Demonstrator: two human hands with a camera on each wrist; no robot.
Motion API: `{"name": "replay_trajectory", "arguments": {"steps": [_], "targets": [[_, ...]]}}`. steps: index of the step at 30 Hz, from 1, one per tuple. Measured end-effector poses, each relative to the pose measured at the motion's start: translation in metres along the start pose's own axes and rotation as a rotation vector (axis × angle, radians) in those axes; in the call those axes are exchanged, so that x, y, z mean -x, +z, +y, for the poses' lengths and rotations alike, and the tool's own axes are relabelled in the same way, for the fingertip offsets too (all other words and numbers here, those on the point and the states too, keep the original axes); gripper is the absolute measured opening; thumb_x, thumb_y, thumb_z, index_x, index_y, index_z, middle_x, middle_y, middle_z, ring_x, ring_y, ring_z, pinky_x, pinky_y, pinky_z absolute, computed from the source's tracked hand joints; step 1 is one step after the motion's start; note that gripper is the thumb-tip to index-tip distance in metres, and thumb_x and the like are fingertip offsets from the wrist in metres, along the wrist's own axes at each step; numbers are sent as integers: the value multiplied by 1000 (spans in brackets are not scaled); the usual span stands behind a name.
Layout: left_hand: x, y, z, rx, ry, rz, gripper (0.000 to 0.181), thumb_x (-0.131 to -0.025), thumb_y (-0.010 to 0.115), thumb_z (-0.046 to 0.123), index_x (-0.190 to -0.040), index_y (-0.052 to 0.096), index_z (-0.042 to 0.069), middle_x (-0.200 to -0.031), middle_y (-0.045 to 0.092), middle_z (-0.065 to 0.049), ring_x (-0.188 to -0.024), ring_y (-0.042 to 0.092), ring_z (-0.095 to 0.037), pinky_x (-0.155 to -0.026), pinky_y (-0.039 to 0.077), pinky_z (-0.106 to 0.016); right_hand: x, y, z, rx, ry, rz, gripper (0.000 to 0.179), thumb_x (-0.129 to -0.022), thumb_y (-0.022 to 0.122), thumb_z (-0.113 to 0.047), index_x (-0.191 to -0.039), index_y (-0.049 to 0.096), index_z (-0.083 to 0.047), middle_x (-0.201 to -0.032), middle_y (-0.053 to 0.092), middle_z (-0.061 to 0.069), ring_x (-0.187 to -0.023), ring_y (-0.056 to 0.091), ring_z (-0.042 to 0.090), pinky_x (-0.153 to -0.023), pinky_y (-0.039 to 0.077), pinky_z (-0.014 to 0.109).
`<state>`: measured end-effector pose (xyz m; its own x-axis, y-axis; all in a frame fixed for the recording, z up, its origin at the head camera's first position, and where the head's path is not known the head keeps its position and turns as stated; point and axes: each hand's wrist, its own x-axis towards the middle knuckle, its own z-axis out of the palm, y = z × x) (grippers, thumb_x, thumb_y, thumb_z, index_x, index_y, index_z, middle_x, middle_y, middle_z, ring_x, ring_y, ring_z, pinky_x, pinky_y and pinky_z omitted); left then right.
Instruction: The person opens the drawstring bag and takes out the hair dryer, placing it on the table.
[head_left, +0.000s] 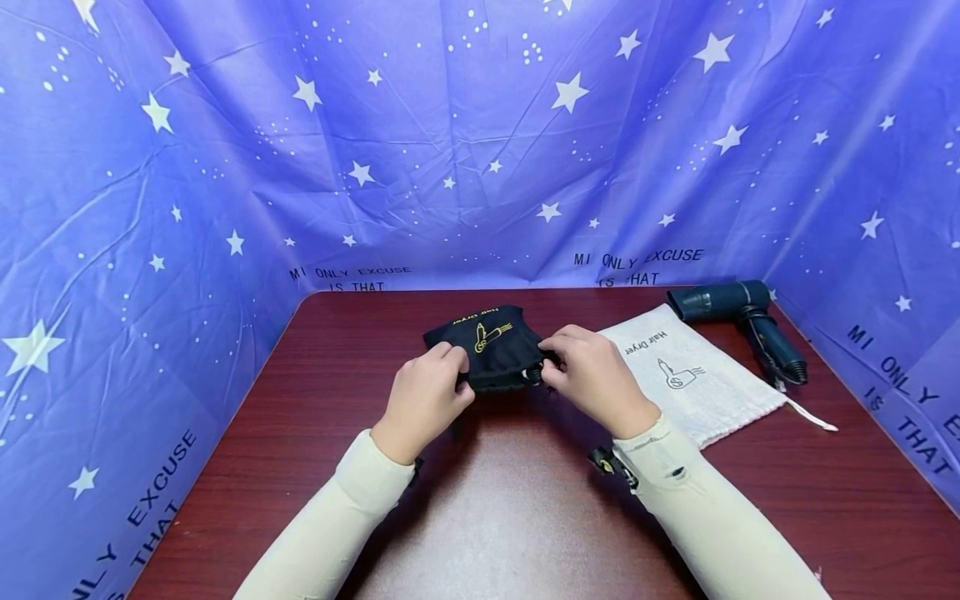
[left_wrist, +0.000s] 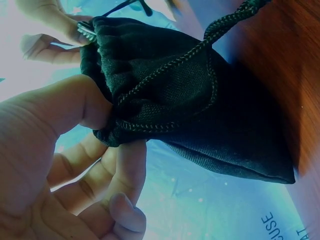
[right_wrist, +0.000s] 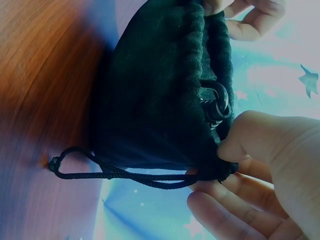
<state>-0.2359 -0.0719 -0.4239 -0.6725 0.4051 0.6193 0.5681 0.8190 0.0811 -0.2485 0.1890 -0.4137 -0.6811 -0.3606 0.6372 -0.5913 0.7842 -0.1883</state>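
A black drawstring bag (head_left: 504, 354) with a yellow hair-dryer print is held up over the table, its gathered mouth toward the person. My left hand (head_left: 423, 400) pinches one side of that mouth between thumb and fingers. At the opposite corner, my right hand (head_left: 600, 383) grips the hem the same way. Inside the opening, the right wrist view shows a black ribbed piece with a loop (right_wrist: 216, 105); the rest of the contents is hidden by the cloth. A knotted black drawstring (left_wrist: 165, 70) hangs from the left corner, and another cord loop (right_wrist: 120, 172) from the right.
To the right lies a white drawstring bag (head_left: 693, 387) printed "Hair Dryer", flat on the dark red table (head_left: 300, 450). Behind it, a dark hair dryer (head_left: 720, 302) rests with its cord against the handle. A blue star-patterned curtain (head_left: 450, 125) encloses the back and sides.
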Motion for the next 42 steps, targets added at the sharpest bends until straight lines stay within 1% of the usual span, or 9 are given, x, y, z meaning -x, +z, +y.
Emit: {"name": "replay_trajectory", "arguments": {"steps": [9,15,22,27,42], "targets": [[0,-1,1,13,-7,-15,13,-75,73,6,-83,65,12,-78,58,0,-58,58,-18,-51,50,-35,0,-1,1,-13,8,8,12,-78,75,-6,-89,77,-10,-85,71,0,-71,60,13,-65,52,34],[0,-2,1,15,-20,-26,12,-75,71,5,-84,65,12,-79,58,0,-59,57,-18,-51,50,-36,0,-1,3,-15,6,22,11,-77,74,-5,-87,76,-10,-84,70,0,-71,61,13,-65,52,36],[-1,-3,2,9,-17,-27,15,-74,73,5,-84,65,12,-78,59,1,-60,58,-18,-51,50,-36,1,-2,4,-13,32,10,9,-77,73,-4,-82,71,-12,-76,62,-2,-65,53,12,-60,46,32],[0,-2,1,3,-18,-35,16,-73,74,6,-83,64,13,-77,58,1,-60,59,-18,-52,50,-36,1,-2,5,-7,47,10,8,-77,71,-4,-81,70,-11,-72,60,0,-62,52,12,-58,44,32],[0,-1,1,-20,-14,-50,16,-73,75,7,-83,64,13,-75,59,2,-58,58,-18,-51,48,-35,2,0,7,13,78,11,8,-76,68,-5,-82,66,-11,-73,60,0,-62,54,17,-58,46,37]]}}
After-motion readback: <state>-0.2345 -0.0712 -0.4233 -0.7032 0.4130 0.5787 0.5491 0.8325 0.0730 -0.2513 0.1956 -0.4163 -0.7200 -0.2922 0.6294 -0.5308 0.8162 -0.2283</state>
